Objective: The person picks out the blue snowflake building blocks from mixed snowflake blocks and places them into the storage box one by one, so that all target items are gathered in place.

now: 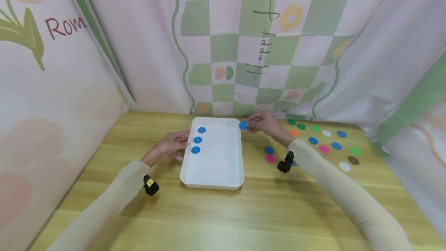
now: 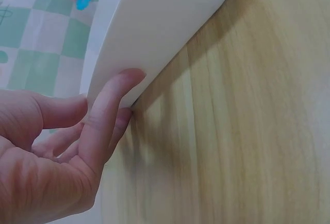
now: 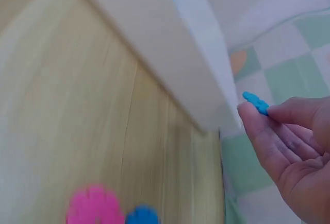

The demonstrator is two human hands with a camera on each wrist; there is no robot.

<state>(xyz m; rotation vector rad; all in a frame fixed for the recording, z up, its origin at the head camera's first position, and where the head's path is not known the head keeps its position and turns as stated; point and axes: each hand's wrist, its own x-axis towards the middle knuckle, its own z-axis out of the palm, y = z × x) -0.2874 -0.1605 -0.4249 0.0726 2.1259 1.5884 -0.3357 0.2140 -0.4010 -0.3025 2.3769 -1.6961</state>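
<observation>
A white tray (image 1: 216,165) lies on the wooden table, with three blue flower-shaped discs (image 1: 197,140) in a column along its left side. My left hand (image 1: 170,144) is at the tray's left wall; in the left wrist view its fingers (image 2: 105,105) rest against the outside of that wall, with the thumb by the rim. Over the tray's far right corner, my right hand (image 1: 263,123) pinches another blue flower-shaped disc (image 3: 255,102) between thumb and fingertip. That disc is held clear of the table.
Loose flower-shaped discs in several colours lie right of the tray, among them a pink disc (image 1: 270,159), a blue disc (image 1: 268,150), a brown disc (image 1: 353,160) and an orange disc (image 1: 294,132). A patterned curtain (image 1: 223,49) hangs behind the table's far edge.
</observation>
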